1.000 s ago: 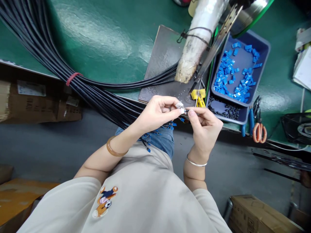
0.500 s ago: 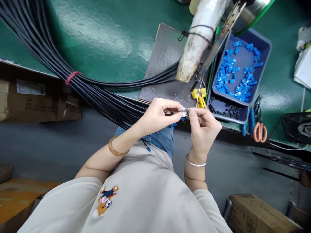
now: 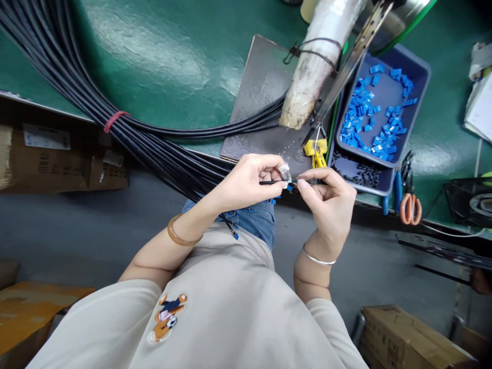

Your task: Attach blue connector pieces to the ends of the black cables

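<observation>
My left hand (image 3: 249,180) is closed in a pinch around a black cable (image 3: 268,182), whose end points right. A whitish wrap (image 3: 284,171) covers one of its fingertips. Facing it, my right hand (image 3: 329,199) has thumb and forefinger together at the cable's thin end wires; fine detail between the fingertips is too small to make out. Below the hands, other cable ends with small blue connectors (image 3: 235,236) hang over my lap. Just beyond the fingers lies a yellow tool (image 3: 317,154).
A thick cable bundle (image 3: 161,154) with a red tie (image 3: 115,121) crosses the bench edge. A white-wrapped tube (image 3: 307,77) overhangs a dark board (image 3: 251,97). At right are a bin of blue connectors (image 3: 426,77), a bin of black pieces (image 3: 378,188) and orange-handled scissors (image 3: 410,209).
My right hand has moved slightly right, so the gap between the two hands is wider. The left forefinger has lifted a little, showing more of its white wrap and the cable.
</observation>
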A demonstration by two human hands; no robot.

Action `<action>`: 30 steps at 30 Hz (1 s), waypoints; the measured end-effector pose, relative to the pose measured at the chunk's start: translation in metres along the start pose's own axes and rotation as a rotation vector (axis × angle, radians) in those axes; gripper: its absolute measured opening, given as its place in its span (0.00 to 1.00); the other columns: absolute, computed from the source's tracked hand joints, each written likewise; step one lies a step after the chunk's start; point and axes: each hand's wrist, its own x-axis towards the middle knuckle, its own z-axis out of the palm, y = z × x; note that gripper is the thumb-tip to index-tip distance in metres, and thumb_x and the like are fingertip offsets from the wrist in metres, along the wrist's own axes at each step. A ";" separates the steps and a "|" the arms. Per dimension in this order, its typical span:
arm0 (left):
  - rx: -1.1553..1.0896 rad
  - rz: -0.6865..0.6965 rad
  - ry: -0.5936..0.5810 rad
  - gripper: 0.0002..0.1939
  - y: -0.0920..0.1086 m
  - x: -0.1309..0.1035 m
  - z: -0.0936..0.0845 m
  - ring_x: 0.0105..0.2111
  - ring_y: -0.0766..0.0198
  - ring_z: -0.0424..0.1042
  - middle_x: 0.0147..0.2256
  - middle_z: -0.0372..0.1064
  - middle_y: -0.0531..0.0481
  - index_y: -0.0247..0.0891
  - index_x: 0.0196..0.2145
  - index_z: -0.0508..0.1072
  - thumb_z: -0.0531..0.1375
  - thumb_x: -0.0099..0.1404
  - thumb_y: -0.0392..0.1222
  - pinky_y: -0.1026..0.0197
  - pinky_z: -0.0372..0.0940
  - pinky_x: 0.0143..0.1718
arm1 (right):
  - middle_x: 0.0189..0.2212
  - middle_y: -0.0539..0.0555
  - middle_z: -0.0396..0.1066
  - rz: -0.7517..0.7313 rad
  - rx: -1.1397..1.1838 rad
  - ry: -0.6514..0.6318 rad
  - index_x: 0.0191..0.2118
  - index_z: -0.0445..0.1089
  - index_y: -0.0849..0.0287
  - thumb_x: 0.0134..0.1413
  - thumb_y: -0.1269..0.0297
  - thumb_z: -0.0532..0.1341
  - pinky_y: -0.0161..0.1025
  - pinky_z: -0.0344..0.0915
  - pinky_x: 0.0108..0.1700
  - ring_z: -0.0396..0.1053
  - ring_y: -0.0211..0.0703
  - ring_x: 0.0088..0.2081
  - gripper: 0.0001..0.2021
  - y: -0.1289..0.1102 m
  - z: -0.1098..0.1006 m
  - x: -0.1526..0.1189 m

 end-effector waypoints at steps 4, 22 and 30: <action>-0.016 0.010 -0.024 0.03 0.001 -0.001 -0.002 0.22 0.76 0.56 0.22 0.59 0.56 0.33 0.27 0.69 0.62 0.56 0.32 0.71 0.54 0.23 | 0.23 0.44 0.64 -0.044 -0.001 -0.041 0.28 0.70 0.59 0.50 0.69 0.65 0.34 0.40 0.20 0.43 0.24 0.17 0.04 0.000 0.004 0.003; 0.396 0.289 -0.247 0.09 0.026 -0.015 -0.007 0.25 0.66 0.71 0.24 0.73 0.47 0.34 0.25 0.74 0.59 0.62 0.31 0.64 0.62 0.29 | 0.23 0.48 0.72 -0.174 -0.960 0.319 0.32 0.70 0.58 0.49 0.68 0.66 0.37 0.64 0.32 0.69 0.35 0.23 0.04 -0.005 -0.099 0.021; -0.502 -0.142 0.157 0.15 -0.012 -0.017 -0.008 0.12 0.78 0.57 0.29 0.76 0.51 0.35 0.42 0.68 0.66 0.59 0.41 0.70 0.48 0.12 | 0.40 0.58 0.78 -0.276 -1.034 0.133 0.31 0.72 0.64 0.54 0.64 0.64 0.36 0.64 0.40 0.74 0.37 0.43 0.07 0.045 -0.100 0.118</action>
